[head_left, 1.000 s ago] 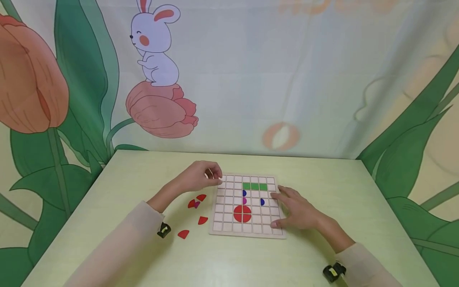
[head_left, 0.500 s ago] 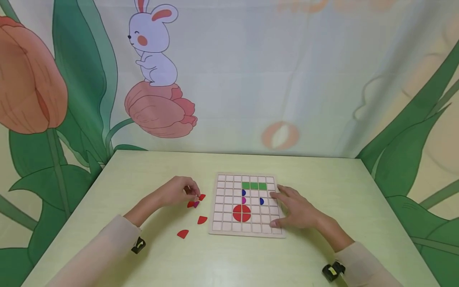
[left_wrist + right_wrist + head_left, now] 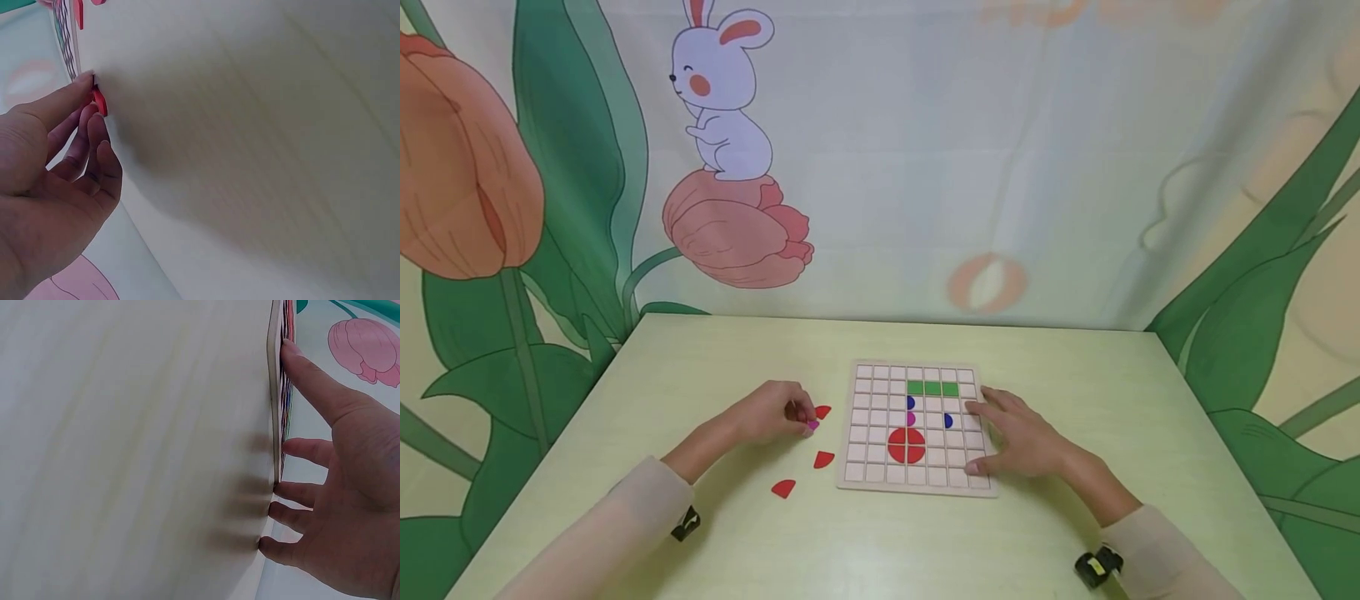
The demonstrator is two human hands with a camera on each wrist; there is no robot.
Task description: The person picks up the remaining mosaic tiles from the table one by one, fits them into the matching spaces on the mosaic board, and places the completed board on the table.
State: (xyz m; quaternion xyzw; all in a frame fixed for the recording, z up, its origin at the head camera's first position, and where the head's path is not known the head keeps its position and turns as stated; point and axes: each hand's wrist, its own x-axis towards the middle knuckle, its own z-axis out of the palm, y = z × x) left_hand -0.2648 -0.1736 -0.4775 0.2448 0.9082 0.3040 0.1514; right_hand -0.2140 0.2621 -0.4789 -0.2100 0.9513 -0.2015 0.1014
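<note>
My left hand pinches a small magenta piece between thumb and finger, low over the table. At these fingertips in the left wrist view is a red piece; whether it is touched I cannot tell. A red quarter-circle piece lies just beyond the fingers. The square wooden grid board lies flat to the right. My right hand rests on its right edge with fingers spread, thumb on the near part. On the board sit green squares, blue half-circles, a magenta half-circle and a red circle of quarters.
Two more loose red quarter-circles, one beside the board and one nearer me, lie on the pale table. Behind the table's far edge hangs a printed cloth with a rabbit and tulips.
My left hand has come from the board's upper left corner toward me and left to the loose pieces, and now pinches the magenta one. The right hand has stayed in place.
</note>
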